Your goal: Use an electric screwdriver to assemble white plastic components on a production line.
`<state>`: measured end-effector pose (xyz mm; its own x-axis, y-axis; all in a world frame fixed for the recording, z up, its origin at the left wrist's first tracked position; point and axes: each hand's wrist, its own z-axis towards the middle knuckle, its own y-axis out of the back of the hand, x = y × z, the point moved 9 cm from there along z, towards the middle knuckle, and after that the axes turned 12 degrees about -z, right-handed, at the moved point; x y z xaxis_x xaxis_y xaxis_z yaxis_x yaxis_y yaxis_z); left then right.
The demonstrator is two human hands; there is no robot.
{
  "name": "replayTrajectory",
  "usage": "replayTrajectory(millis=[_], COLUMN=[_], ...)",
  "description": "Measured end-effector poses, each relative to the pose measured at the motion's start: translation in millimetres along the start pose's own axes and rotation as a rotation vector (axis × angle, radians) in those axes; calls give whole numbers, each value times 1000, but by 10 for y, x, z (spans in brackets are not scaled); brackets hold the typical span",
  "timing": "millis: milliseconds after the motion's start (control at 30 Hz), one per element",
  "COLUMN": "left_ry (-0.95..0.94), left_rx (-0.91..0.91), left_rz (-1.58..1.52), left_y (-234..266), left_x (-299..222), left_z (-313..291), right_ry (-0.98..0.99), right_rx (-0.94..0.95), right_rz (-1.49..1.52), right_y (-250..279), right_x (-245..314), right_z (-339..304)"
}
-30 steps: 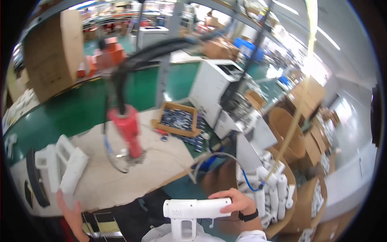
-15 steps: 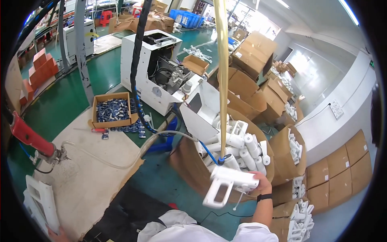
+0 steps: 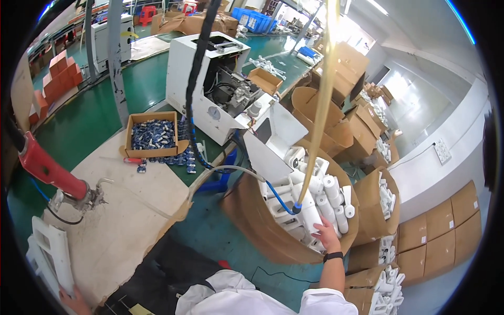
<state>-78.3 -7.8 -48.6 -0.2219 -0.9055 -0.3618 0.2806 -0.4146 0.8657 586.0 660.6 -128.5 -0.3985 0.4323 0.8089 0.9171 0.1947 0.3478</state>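
Observation:
At the lower left, my left hand [image 3: 75, 302] grips the near end of a white plastic part [image 3: 54, 252] with long rectangular openings, at the table's edge. Another white piece seems to lie against it on its outer side. My right hand [image 3: 327, 236], with a black band at the wrist, reaches over a large brown carton [image 3: 252, 231] heaped with white plastic parts. Its fingers are stretched out and rest on a long white tube-shaped part [image 3: 311, 212] on top of the heap. The palm side is hidden.
A red-bodied tool [image 3: 55, 168] hangs above the pale tabletop [image 3: 126, 210]. Beyond it stand a box of small blue parts [image 3: 154, 135] and a red-handled screwdriver [image 3: 134, 160]. A yellowish hose [image 3: 321, 105] dangles before the carton. An open white machine [image 3: 210, 94] stands behind.
My right hand has lowered the white handled part onto the heap in the carton and its fingers have loosened. My left hand stays at the white part. The view has shifted slightly.

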Motion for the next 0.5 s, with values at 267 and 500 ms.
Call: replayTrajectory(millis=[267, 500], left_ry=[21, 158], left_rx=[-154, -137], left_rz=[-97, -188], left_y=[-53, -49], left_x=[688, 71], left_z=[-118, 14], right_ry=[382, 863], right_rx=[5, 1294], right_rz=[-870, -807], right_y=[-576, -3021], right_x=[1208, 2171], right_z=[-461, -2797])
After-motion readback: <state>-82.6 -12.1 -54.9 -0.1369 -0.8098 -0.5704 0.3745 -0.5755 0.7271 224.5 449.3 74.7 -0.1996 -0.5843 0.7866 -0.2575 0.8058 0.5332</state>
